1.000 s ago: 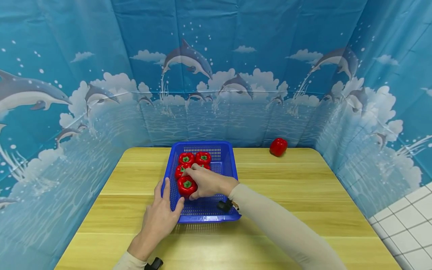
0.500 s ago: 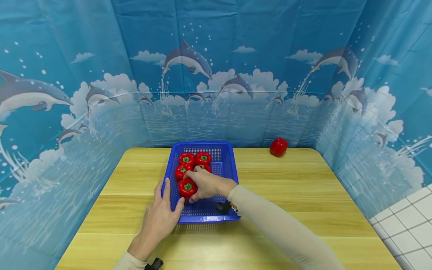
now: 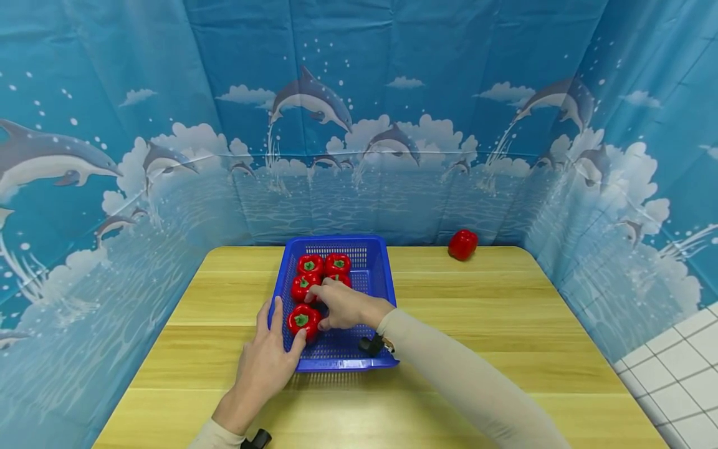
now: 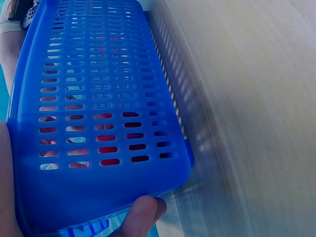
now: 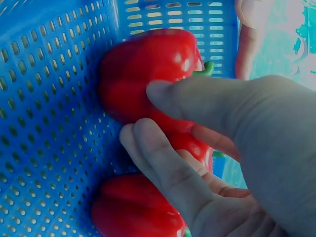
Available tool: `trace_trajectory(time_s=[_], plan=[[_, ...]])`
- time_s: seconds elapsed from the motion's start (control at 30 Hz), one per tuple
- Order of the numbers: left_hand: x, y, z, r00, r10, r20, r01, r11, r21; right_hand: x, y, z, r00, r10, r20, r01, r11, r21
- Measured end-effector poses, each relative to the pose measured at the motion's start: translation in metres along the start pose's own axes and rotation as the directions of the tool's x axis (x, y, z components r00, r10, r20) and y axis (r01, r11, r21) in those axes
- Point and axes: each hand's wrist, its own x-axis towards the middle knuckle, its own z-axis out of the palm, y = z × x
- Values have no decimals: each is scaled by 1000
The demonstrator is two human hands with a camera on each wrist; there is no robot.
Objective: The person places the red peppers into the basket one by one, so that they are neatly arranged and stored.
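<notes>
A blue plastic basket (image 3: 389, 274) stands on the table with several red bell peppers in it, green stems showing. My left hand (image 3: 263, 358) grips the basket's left rim near the front corner, thumb on the inner side. In the left wrist view, the basket's slotted wall (image 4: 89, 187) fills much of the picture. My right hand (image 3: 348, 304) is inside the basket, fingers loosely extended beside the front bell pepper (image 3: 303, 321). In the right wrist view, the thumb lies over this pepper (image 5: 143, 69); whether it touches is unclear. Another pepper (image 3: 339, 280) is partly hidden behind the right hand.
One more red bell pepper (image 3: 462, 244) lies on the table's far right edge, outside the basket. Around the wooden table (image 3: 477, 330) hangs a blue curtain (image 3: 392, 199) with dolphins. White tiles show at the lower right.
The front bell pepper has moved left and toward the person, away from the right hand's fingers, which had been around it. My left hand has stayed on the rim.
</notes>
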Motion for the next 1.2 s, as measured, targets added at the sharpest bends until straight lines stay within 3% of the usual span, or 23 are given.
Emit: trace_trajectory(time_s=[0.27,0.63,0.93,1.2], plan=[[0,0,0,1000,6,-9,-6,1000,10,4,5,-1,998,-54,-32,55,998,27],[0,0,1,1000,-5,-6,5,1000,8,0,13,-1,998,-52,-37,55,995,86],[1,-2,0,1000,12,-21,-11,1000,28,-10,18,-14,996,-55,-69,65,987,148],[0,0,-1,999,16,-28,-15,999,30,-21,34,-28,988,-51,-148,77,982,170]])
